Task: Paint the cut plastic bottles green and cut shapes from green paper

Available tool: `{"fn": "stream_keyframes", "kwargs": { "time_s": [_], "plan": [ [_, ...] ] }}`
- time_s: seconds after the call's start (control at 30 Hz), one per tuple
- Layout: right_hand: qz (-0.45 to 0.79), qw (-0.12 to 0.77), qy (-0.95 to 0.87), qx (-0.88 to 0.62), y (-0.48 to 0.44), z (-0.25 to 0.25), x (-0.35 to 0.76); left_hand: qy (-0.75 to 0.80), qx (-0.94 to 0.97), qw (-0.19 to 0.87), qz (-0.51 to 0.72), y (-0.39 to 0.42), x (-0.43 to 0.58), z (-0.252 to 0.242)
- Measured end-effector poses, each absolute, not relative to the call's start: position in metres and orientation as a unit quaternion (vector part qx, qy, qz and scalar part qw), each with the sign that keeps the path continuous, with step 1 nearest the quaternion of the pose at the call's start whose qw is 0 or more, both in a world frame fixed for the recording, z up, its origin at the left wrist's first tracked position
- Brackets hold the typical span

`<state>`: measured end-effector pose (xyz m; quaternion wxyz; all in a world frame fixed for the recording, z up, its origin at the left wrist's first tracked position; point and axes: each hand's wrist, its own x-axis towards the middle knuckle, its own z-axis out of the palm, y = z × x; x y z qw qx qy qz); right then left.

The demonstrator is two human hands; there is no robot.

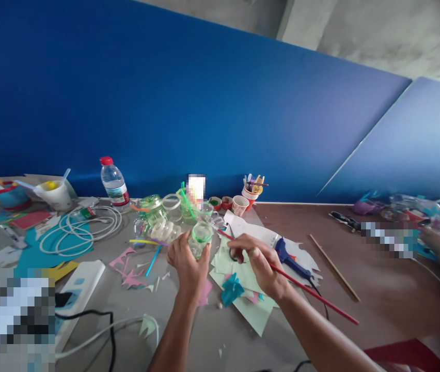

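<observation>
1. Head view, centre: our left hand [187, 262] was clamped on a green-rimmed clear plastic piece [202, 235].
2. Right of centre: we had our right hand [261, 262], fingers curled, at a red stick [316, 294]; couldn't tell if gripped.
3. Lower centre-right: pale green paper [256, 316], blue glue gun [293, 264] near that hand.
4. Left: we saw a red-capped bottle [114, 183].

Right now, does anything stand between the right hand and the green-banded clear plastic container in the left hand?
Nothing visible blocks the gap between right hand and container; pale green paper sheets lie below.
</observation>
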<state>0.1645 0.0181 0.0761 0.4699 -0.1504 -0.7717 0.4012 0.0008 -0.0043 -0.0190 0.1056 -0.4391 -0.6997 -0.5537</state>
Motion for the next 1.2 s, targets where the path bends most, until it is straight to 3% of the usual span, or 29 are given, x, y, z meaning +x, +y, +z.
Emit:
{"fn": "stream_keyframes", "kwargs": {
  "time_s": [0.4,0.8,1.2],
  "plan": [
    [0.259,0.445,-0.837,-0.188,-0.016,0.060,0.164,-0.739,-0.436,0.124,-0.499,-0.006,0.000,-0.018],
    [0.425,0.500,-0.699,-0.282,-0.025,0.042,0.148,-0.742,-0.440,0.161,-0.479,-0.006,0.000,-0.017],
    [0.289,0.489,-0.769,-0.292,-0.035,0.030,0.149,-0.762,-0.414,0.138,-0.478,-0.005,-0.001,-0.018]
  ]
}}
